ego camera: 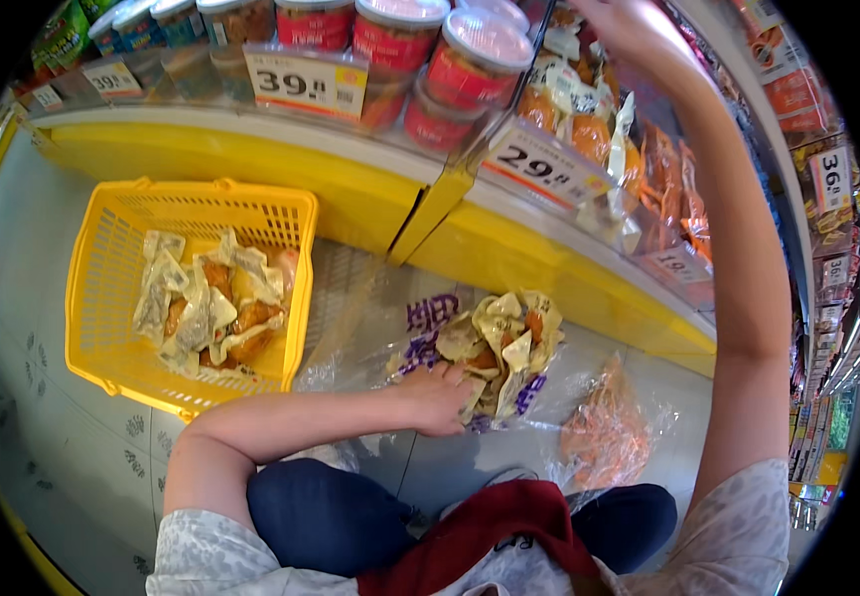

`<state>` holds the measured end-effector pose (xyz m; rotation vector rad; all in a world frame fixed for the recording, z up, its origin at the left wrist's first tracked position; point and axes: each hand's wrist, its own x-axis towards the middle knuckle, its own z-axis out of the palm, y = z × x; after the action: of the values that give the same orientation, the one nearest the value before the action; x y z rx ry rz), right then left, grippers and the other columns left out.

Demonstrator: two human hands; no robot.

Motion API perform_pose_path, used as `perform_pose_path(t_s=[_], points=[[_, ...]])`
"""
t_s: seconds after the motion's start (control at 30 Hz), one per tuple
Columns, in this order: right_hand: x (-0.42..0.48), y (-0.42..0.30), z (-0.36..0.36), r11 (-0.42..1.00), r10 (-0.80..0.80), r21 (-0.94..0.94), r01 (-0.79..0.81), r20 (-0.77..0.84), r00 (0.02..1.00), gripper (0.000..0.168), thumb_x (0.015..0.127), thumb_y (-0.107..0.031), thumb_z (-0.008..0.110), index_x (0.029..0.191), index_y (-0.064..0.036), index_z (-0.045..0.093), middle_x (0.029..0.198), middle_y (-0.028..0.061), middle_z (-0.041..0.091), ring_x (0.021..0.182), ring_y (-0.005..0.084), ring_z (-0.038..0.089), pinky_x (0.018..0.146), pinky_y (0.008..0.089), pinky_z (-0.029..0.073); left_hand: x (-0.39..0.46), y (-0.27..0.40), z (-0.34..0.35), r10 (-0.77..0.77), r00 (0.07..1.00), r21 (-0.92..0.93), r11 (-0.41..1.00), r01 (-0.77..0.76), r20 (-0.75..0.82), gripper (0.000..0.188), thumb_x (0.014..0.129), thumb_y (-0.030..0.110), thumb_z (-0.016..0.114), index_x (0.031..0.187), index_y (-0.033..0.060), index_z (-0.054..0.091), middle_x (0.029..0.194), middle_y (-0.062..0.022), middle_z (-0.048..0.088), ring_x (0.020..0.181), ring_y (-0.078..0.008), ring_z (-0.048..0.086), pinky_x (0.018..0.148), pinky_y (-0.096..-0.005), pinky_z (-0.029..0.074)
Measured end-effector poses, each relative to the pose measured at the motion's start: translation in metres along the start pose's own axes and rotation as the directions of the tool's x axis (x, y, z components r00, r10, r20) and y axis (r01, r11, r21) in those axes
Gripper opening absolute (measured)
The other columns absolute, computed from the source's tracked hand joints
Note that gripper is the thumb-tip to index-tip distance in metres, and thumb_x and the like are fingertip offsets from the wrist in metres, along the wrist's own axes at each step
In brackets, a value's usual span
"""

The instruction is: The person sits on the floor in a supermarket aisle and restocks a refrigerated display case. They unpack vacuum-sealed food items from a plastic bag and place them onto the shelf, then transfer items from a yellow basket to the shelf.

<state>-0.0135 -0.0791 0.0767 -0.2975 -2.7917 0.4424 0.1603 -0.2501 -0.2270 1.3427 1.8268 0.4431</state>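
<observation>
On the floor before me, my left hand (437,398) touches the near left side of a pile of vacuum-sealed snack packs (501,335). They lie in or on a clear plastic bag with purple print (431,313); whether the fingers grip a pack is unclear. My right hand (635,30) is raised above the shelf at the top edge, its fingers partly cut off, so its hold cannot be seen. Below it, similar sealed packs of brown food (590,138) stand in a shelf compartment. A yellow plastic basket (80,298) to the left holds several more such packs (195,298).
Lidded plastic tubs (478,63) fill the shelf at the top, behind a clear front with price tags (307,82). Orange packets (664,179) stand to the right. A clear bag of orange packets (609,432) lies by my knee. The yellow shelf base (355,205) borders the floor.
</observation>
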Motion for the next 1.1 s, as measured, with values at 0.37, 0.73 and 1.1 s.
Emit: perform_pose_path(t_s=[0.37,0.73,1.1], points=[[-0.269,0.155,0.204,0.881,-0.294,-0.160,0.445,0.550,0.781,0.017,0.076,-0.020,0.069,0.086,-0.006,0.064,0.085,0.0068,0.066,0.086,0.0249,0.063,0.077,0.0318,0.050,0.013,-0.008,0.047,-0.067,0.934,0.335,0.940,-0.059,0.352,0.057,0.081,0.055,0.062,0.110,0.0064,0.065,0.103,-0.0091,0.067,0.105,-0.0265,0.061,0.081,-0.0439,0.049],[-0.263,0.184,0.237,0.980,-0.076,-0.091,0.176,0.646,0.760,0.017,0.083,-0.016,0.060,0.093,-0.003,0.066,0.093,0.0169,0.068,0.083,0.0335,0.067,0.069,0.0443,0.052,0.011,-0.035,-0.019,-0.336,0.942,-0.070,0.940,0.335,-0.004,0.079,0.073,0.063,0.067,0.120,0.0002,0.057,0.122,-0.0194,0.058,0.112,-0.0325,0.057,0.093,-0.0411,0.046],[-0.201,0.148,0.042,0.596,0.105,0.623,-0.507,0.565,0.818,0.029,0.097,-0.027,0.056,0.101,0.000,0.065,0.083,-0.0014,0.065,0.072,0.0050,0.058,0.065,0.0222,0.047,0.009,-0.008,-0.055,0.111,0.964,-0.962,0.101,-0.254,-0.243,0.052,0.086,0.024,0.070,0.131,0.0066,0.050,0.120,-0.0025,0.061,0.108,-0.0113,0.056,0.094,-0.0298,0.046]])
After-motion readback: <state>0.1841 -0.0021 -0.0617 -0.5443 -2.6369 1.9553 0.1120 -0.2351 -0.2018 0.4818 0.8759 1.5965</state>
